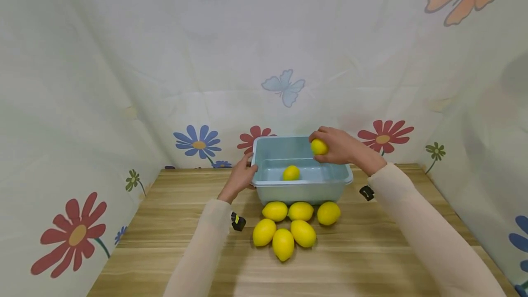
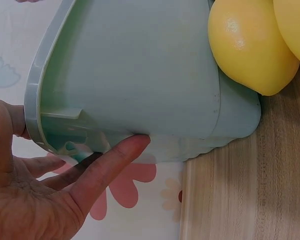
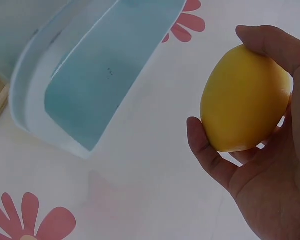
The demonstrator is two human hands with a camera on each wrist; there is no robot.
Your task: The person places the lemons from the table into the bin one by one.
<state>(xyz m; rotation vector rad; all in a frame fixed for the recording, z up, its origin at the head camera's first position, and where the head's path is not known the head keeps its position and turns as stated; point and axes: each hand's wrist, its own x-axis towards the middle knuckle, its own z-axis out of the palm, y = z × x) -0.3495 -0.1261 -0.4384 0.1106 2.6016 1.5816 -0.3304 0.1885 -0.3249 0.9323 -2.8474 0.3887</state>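
Note:
A light blue plastic basin (image 1: pixel 303 193) stands toward the back of the wooden table. My left hand (image 1: pixel 240 175) grips its left end, with the thumb at the rim and the fingers against the outside, as the left wrist view also shows. One yellow lemon (image 1: pixel 291 173) lies inside on the basin's floor. Above the basin's right part, my right hand (image 1: pixel 339 146) holds another lemon (image 3: pixel 245 100) between thumb and fingers. In front of the basin, several more lemons (image 1: pixel 283 244) are grouped on the table, some right against its front wall.
Behind the table hangs a pale curtain (image 1: pixel 222 58) printed with flowers and butterflies, and it continues along both sides. A small black clip-like piece (image 1: pixel 238 222) shows beside the left sleeve, and another black piece (image 1: pixel 366 192) beside the right sleeve. Wood-grain tabletop (image 1: pixel 173 242) extends around the basin.

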